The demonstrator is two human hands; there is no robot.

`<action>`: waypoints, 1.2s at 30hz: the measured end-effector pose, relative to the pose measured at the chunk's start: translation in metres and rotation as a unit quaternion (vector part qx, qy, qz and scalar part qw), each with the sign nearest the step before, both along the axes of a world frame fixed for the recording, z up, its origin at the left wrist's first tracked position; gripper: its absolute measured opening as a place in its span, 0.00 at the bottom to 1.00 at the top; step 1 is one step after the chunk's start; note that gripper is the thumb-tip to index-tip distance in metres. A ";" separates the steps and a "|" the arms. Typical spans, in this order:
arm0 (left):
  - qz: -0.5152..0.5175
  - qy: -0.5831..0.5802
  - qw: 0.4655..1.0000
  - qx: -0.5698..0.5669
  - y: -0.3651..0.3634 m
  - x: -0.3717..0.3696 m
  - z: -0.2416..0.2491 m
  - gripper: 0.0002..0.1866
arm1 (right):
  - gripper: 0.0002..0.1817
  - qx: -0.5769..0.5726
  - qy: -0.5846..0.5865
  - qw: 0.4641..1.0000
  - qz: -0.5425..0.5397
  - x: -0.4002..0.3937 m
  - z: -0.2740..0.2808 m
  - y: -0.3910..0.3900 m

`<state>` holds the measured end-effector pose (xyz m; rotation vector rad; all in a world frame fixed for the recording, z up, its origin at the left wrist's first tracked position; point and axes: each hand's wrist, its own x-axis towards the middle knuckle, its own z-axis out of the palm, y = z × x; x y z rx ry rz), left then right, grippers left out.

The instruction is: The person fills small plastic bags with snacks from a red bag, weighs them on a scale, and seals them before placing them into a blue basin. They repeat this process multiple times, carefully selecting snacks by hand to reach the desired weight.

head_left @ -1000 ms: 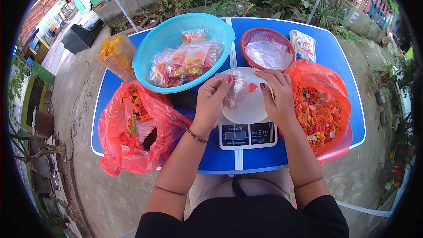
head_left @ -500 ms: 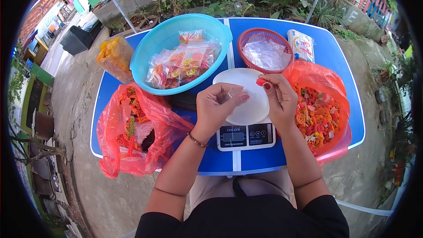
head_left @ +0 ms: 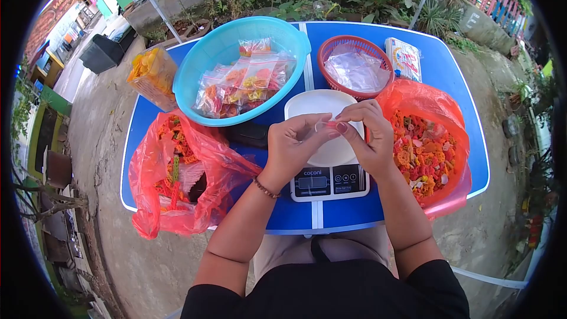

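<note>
My left hand (head_left: 295, 142) pinches a small clear plastic bag (head_left: 321, 125) above the white plate (head_left: 325, 104) of the kitchen scale (head_left: 329, 184). Beside it, my right hand (head_left: 372, 136) is closed at the bag's mouth, its fingertips on a small red piece (head_left: 331, 124). The two hands nearly touch. To the right of my right hand, a red plastic bag (head_left: 428, 97) lies open, full of orange, red and yellow pieces (head_left: 422, 156). Left of my left hand, another red bag (head_left: 204, 142) holds similar pieces.
A turquoise basin (head_left: 184, 85) holds several filled packets (head_left: 245, 82). Behind the scale, a red basket (head_left: 323, 53) contains clear bags (head_left: 357, 70), beside a white packet (head_left: 404, 60). A jar of yellow pieces (head_left: 152, 77) stands at the left, and a dark object (head_left: 251, 134) lies below the basin.
My right hand has moved left and slightly down, bringing the red piece from beside the plate to the small bag in my left hand.
</note>
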<state>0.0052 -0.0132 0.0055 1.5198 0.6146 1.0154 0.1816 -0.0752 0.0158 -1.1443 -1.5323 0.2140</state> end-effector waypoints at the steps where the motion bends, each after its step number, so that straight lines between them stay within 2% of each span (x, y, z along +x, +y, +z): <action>1: -0.002 -0.025 1.000 -0.009 -0.001 0.001 0.002 0.13 | 0.02 0.005 -0.015 1.000 0.004 0.001 0.000 0.000; 2: -0.005 -0.049 0.999 -0.018 -0.001 0.002 0.003 0.12 | 0.03 0.008 -0.039 0.999 0.007 0.003 0.000 0.000; 5: -0.011 0.026 0.998 -0.056 0.002 -0.004 0.006 0.12 | 0.04 0.010 -0.098 0.995 0.014 0.004 0.002 -0.003; 8: -0.056 0.027 0.993 -0.104 0.007 -0.008 0.006 0.15 | 0.04 0.008 -0.111 0.994 0.003 -0.003 0.005 -0.004; 10: -0.062 -0.062 0.995 -0.041 0.006 -0.001 0.000 0.17 | 0.03 0.015 -0.097 0.995 -0.021 -0.003 -0.001 -0.001; 11: -0.066 -0.107 0.992 -0.009 0.005 0.002 -0.002 0.18 | 0.03 0.027 -0.060 0.997 -0.033 -0.002 -0.003 0.000; 14: -0.047 -0.074 0.996 -0.015 0.006 0.004 -0.005 0.19 | 0.03 0.068 0.031 0.995 -0.070 0.005 -0.008 0.005; 17: -0.045 -0.067 0.994 -0.074 0.009 0.002 -0.002 0.14 | 0.04 0.010 0.172 0.985 -0.018 0.007 -0.011 0.004; 20: -0.047 -0.039 0.996 -0.067 0.017 -0.005 -0.009 0.12 | 0.07 -0.054 0.245 0.964 0.088 0.005 -0.011 -0.001; 23: -0.014 -0.095 0.993 -0.073 0.012 0.000 -0.005 0.12 | 0.11 -0.054 0.195 0.972 0.116 0.009 -0.021 0.003; 26: -0.023 -0.141 0.989 -0.046 0.011 0.005 -0.009 0.11 | 0.14 -0.031 0.202 0.975 0.089 0.003 -0.018 0.002; 29: -0.116 -0.103 0.987 -0.042 0.012 -0.003 -0.010 0.12 | 0.18 -0.007 0.284 0.956 0.074 -0.006 -0.008 0.003; 32: -0.103 -0.088 0.987 -0.089 0.005 0.002 -0.001 0.09 | 0.21 -0.020 0.277 0.959 0.065 -0.003 -0.006 0.001; 36: -0.053 -0.110 0.992 -0.032 0.007 0.003 -0.009 0.10 | 0.14 -0.079 0.300 0.942 0.125 0.005 -0.013 0.001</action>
